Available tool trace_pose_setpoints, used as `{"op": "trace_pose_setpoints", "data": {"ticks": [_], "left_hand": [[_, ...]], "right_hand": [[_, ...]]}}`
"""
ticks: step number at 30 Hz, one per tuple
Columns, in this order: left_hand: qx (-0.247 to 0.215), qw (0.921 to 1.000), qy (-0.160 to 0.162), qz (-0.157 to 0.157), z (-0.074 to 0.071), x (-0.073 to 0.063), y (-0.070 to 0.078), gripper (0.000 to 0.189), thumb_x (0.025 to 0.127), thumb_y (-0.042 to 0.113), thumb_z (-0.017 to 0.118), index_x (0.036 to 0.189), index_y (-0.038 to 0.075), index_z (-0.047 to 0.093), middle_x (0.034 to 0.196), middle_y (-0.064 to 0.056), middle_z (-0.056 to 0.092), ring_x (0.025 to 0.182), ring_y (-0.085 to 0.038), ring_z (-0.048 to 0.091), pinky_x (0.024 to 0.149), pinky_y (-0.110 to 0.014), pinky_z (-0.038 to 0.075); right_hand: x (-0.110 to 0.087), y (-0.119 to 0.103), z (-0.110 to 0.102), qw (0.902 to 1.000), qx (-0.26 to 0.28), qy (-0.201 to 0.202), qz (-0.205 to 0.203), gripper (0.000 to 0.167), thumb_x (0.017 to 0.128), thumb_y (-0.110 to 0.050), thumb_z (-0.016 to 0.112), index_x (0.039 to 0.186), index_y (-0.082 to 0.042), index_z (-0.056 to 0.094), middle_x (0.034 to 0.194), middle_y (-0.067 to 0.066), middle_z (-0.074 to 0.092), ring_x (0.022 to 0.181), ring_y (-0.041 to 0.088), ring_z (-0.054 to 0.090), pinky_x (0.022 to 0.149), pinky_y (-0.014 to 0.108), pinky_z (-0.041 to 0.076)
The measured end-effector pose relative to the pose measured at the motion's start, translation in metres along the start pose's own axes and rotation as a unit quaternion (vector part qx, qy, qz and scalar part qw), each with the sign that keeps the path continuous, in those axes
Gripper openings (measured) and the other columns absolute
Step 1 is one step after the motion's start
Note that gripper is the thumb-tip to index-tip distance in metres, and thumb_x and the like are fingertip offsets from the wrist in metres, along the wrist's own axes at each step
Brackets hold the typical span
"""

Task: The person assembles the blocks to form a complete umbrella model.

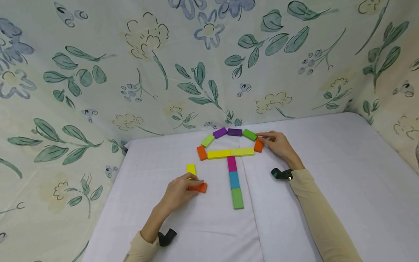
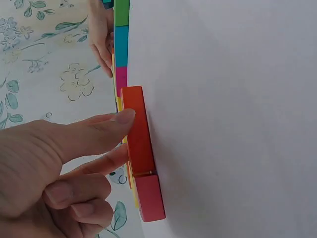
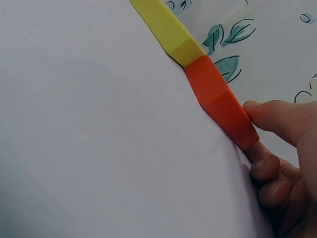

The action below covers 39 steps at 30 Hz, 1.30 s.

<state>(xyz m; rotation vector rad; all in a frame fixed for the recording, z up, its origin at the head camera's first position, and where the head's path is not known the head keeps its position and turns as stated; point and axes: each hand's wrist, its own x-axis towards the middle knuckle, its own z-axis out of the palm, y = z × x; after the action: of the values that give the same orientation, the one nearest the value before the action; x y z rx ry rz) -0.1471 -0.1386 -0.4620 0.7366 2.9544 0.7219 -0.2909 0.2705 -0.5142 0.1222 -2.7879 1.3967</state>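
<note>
My left hand (image 1: 180, 192) pinches an orange block (image 1: 199, 187) between thumb and index finger, low on the white cloth. In the left wrist view a pinkish-red block (image 2: 150, 198) touches one end of this orange block; the hand hides it in the head view. A yellow block (image 1: 191, 169) lies just beyond those fingers. At the right end of the block arch, my right hand (image 1: 280, 145) holds another orange block (image 1: 258, 145) with thumb and fingertips. That block sits beside the yellow bar (image 1: 242, 151) and the green block (image 1: 250, 134).
Purple blocks (image 1: 220, 133), a light green block (image 1: 207, 141) and an orange block (image 1: 202, 153) continue the arch leftward. Below the bar runs a stem of pink (image 1: 231, 163), blue (image 1: 234, 180) and green (image 1: 237, 198) blocks. Floral fabric (image 1: 196, 72) hangs behind the cloth-covered table (image 1: 343, 174).
</note>
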Motion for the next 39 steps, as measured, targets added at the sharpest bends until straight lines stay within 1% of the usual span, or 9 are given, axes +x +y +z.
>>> {"op": "trace_pose_setpoints", "data": {"ticks": [10, 13, 18, 22, 25, 29, 32, 35, 39], "left_hand": [[-0.005, 0.9999, 0.007, 0.009, -0.002, -0.001, -0.018, 0.030, 0.082, 0.008, 0.087, 0.110, 0.017, 0.083, 0.109, 0.001, 0.073, 0.101, -0.019, 0.069, 0.087, -0.038, 0.057], [-0.036, 0.9990, -0.003, 0.027, -0.001, -0.002, -0.017, 0.032, 0.083, 0.005, 0.085, 0.113, 0.016, 0.082, 0.109, 0.000, 0.072, 0.092, -0.015, 0.065, 0.080, -0.029, 0.055], [-0.105, 0.9919, -0.042, 0.058, -0.001, -0.005, 0.001, 0.033, 0.087, 0.005, 0.082, 0.117, 0.017, 0.081, 0.109, 0.003, 0.070, 0.070, -0.007, 0.047, 0.062, -0.017, 0.040], [-0.156, 0.9817, -0.083, 0.071, 0.001, -0.008, 0.023, 0.031, 0.089, 0.012, 0.081, 0.120, 0.019, 0.080, 0.110, 0.005, 0.067, 0.064, -0.003, 0.041, 0.057, -0.015, 0.035], [-0.175, 0.9748, -0.108, 0.086, 0.006, -0.010, 0.036, 0.031, 0.090, 0.015, 0.081, 0.121, 0.020, 0.079, 0.110, 0.006, 0.067, 0.060, -0.001, 0.037, 0.056, -0.013, 0.032], [-0.166, 0.9708, -0.122, 0.123, 0.014, -0.012, 0.049, 0.031, 0.089, 0.017, 0.083, 0.120, 0.021, 0.080, 0.109, 0.006, 0.067, 0.058, 0.003, 0.034, 0.056, -0.011, 0.031], [-0.145, 0.9701, -0.124, 0.150, 0.022, -0.012, 0.055, 0.030, 0.089, 0.019, 0.083, 0.118, 0.020, 0.080, 0.108, 0.006, 0.068, 0.061, 0.000, 0.039, 0.059, -0.010, 0.032], [-0.123, 0.9705, -0.132, 0.161, 0.030, -0.011, 0.057, 0.028, 0.089, 0.020, 0.083, 0.117, 0.020, 0.080, 0.108, 0.007, 0.068, 0.069, -0.004, 0.047, 0.063, -0.010, 0.033], [-0.103, 0.9712, -0.147, 0.156, 0.036, -0.010, 0.057, 0.029, 0.089, 0.021, 0.084, 0.117, 0.021, 0.080, 0.108, 0.008, 0.068, 0.077, -0.006, 0.053, 0.067, -0.010, 0.035]], "right_hand": [[0.001, 0.000, 0.001, 1.0000, 0.001, -0.003, 0.003, 0.035, 0.104, -0.035, 0.063, 0.133, -0.017, 0.071, 0.111, 0.012, 0.062, 0.090, 0.025, 0.044, 0.071, 0.034, 0.032], [0.001, 0.001, 0.000, 1.0000, 0.002, -0.004, 0.001, 0.035, 0.104, -0.034, 0.063, 0.134, -0.017, 0.071, 0.113, 0.012, 0.063, 0.091, 0.025, 0.044, 0.071, 0.034, 0.032], [0.000, -0.001, 0.000, 1.0000, 0.004, -0.002, 0.002, 0.035, 0.104, -0.034, 0.063, 0.133, -0.016, 0.072, 0.113, 0.012, 0.063, 0.091, 0.025, 0.045, 0.072, 0.034, 0.032], [0.000, -0.001, -0.001, 1.0000, 0.005, -0.001, 0.003, 0.035, 0.103, -0.033, 0.064, 0.133, -0.017, 0.072, 0.112, 0.012, 0.062, 0.090, 0.025, 0.045, 0.071, 0.034, 0.032], [0.000, -0.002, -0.001, 1.0000, 0.004, -0.004, 0.005, 0.035, 0.104, -0.034, 0.064, 0.134, -0.017, 0.071, 0.112, 0.012, 0.062, 0.090, 0.025, 0.045, 0.070, 0.033, 0.032], [-0.001, -0.001, -0.001, 0.9999, 0.003, -0.004, 0.009, 0.036, 0.104, -0.035, 0.063, 0.134, -0.017, 0.071, 0.113, 0.012, 0.062, 0.091, 0.025, 0.045, 0.071, 0.034, 0.032], [-0.001, -0.002, -0.002, 0.9999, 0.004, -0.003, 0.014, 0.036, 0.104, -0.035, 0.063, 0.134, -0.018, 0.071, 0.115, 0.012, 0.062, 0.093, 0.025, 0.045, 0.072, 0.035, 0.032], [-0.001, -0.002, -0.002, 0.9998, 0.005, -0.005, 0.019, 0.036, 0.104, -0.036, 0.063, 0.135, -0.018, 0.071, 0.116, 0.013, 0.062, 0.094, 0.025, 0.045, 0.073, 0.035, 0.032], [-0.001, -0.003, -0.001, 0.9998, 0.005, -0.007, 0.019, 0.036, 0.104, -0.035, 0.063, 0.135, -0.017, 0.071, 0.117, 0.013, 0.062, 0.094, 0.025, 0.045, 0.073, 0.035, 0.033]]}}
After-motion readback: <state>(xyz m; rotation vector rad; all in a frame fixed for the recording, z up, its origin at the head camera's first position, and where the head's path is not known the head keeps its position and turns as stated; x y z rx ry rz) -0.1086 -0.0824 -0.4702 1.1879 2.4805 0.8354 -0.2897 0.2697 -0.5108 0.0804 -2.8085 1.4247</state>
